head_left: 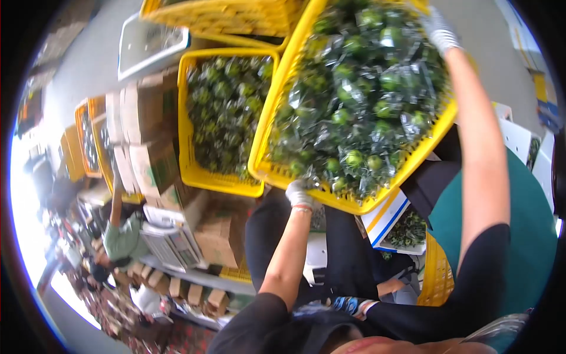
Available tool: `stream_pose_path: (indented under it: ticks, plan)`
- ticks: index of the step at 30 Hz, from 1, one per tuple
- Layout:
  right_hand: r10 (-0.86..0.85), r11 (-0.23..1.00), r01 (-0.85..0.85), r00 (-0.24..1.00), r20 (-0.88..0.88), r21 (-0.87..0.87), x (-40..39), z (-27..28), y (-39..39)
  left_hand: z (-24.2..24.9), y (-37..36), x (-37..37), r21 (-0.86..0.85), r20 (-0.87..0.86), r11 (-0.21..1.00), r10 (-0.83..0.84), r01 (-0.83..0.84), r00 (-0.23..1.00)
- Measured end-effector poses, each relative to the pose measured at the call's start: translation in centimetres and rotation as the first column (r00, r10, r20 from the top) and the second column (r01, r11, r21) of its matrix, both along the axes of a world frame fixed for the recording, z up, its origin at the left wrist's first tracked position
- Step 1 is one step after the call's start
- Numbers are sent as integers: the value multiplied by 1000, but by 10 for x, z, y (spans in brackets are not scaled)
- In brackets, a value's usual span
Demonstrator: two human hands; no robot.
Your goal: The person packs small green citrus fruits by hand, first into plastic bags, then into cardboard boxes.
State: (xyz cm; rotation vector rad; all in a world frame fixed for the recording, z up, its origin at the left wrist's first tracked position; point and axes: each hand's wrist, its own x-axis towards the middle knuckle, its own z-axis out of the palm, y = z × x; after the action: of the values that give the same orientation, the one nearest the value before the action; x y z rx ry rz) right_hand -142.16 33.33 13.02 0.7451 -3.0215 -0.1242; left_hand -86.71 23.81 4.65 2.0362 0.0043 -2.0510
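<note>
A large yellow plastic crate [282, 76] fills the upper middle of the head view, tilted. Many round green fruits [354, 112] in clear plastic wrapping are heaped inside it. My left hand [299, 193], in a whitish glove, is closed on the crate's near rim. At the far right corner, my right hand [439, 32], in a striped grey-white glove, grips the rim; its fingertips are partly hidden and blurred. Just left of this crate stands a second yellow crate [184, 112] with similar wrapped green fruits, close to its edge.
More yellow crates [236, 20] and a white bin [127, 53] stand at the top. Cardboard boxes [150, 159] are stacked on the left. A person in a green top [121, 239] works beyond them. A white box [383, 221] with greenery lies below the crate.
</note>
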Motion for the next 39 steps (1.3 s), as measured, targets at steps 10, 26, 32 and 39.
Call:
stream_pose_path:
  ticks: [10, 26, 32, 39]
  plan:
    - [59, 993, -73, 988, 144, 93, -39, -12, -2, -78, 23, 50, 79, -190, 990, 132, -119, 973]
    - [-79, 984, 32, 961, 266, 177, 193, -19, -60, -103, 72, 168, 216, 40, 942, 253, -256, 967]
    - [1, 987, -44, 963, 269, 154, 208, -34, -52, -126, 96, 194, 190, 65, 953, 229, -238, 971]
    - [-20, 982, -40, 950, 311, 184, 231, -38, -65, -130, 95, 205, 210, 6, 941, 270, -265, 963]
